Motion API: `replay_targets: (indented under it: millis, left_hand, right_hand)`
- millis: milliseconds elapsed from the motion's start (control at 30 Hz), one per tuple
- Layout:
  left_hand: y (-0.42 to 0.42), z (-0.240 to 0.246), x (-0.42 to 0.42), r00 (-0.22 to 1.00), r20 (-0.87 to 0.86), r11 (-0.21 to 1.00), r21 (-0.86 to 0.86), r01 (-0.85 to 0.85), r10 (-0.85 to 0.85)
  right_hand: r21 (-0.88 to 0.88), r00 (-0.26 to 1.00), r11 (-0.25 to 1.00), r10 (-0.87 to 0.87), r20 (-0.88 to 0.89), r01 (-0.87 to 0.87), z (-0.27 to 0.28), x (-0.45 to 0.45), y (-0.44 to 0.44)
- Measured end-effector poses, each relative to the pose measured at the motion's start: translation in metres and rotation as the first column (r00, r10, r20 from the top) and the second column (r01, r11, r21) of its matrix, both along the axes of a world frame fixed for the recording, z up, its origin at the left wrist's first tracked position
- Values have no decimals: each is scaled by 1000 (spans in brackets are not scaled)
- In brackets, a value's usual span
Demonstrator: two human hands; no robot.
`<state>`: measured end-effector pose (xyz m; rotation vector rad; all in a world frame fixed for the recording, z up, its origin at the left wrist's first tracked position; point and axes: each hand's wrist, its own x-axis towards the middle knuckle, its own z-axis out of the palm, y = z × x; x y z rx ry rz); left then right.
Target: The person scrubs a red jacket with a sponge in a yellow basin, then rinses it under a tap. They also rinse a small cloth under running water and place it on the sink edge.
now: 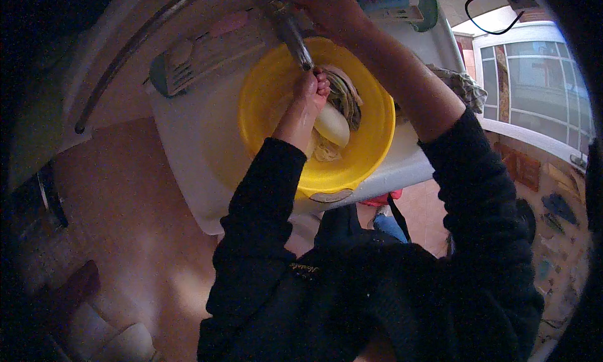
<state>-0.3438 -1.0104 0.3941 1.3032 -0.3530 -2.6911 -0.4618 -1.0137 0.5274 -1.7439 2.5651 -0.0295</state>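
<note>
My left hand [313,86] is curled with its fingers together right under the metal spout of a faucet [296,41]. It looks wet, and I see nothing held in it. My right hand [330,11] reaches up to the faucet's body; its fingertips are lost in the dark, so its grip is unclear. Below my left hand is a yellow plastic basin [374,150]. Inside lie a smooth, pale oval object [333,126] and folded grey-green and pinkish strips [349,95], perhaps cloth. A crumpled pale piece [327,152] rests near the basin's front.
The basin stands on a white sink ledge [183,173]. Behind it, to the left, are a rack [221,55] and a teal-edged holder [165,77]. Another green holder [424,8] is at upper right, near a crumpled cloth [464,86] and a white-framed window [537,79].
</note>
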Motion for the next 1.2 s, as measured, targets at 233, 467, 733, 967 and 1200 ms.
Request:
replay_targets:
  millis: [233,467,733,967,1200]
  left_hand:
    - [2,1,-1,999,-23,997,-76,29,-31]
    - [1,-12,-4,998,-70,997,-71,-5,0]
    - [9,-37,3,728,680,-201,-704,681,84]
    - [-31,-95,4,736,610,24,-765,644,-295]
    - [11,-52,-2,849,521,24,-851,525,-87]
  right_hand:
    - [-493,993,870,73,94,-17,10,6,3]
    - [-409,405,688,181,896,599,-31,28,58]
    - [123,568,760,-572,591,638,-130,80,126]
    - [-359,805,806,-227,548,471,-84,68,164]
    - [93,786,781,-614,-66,618,-62,-23,306]
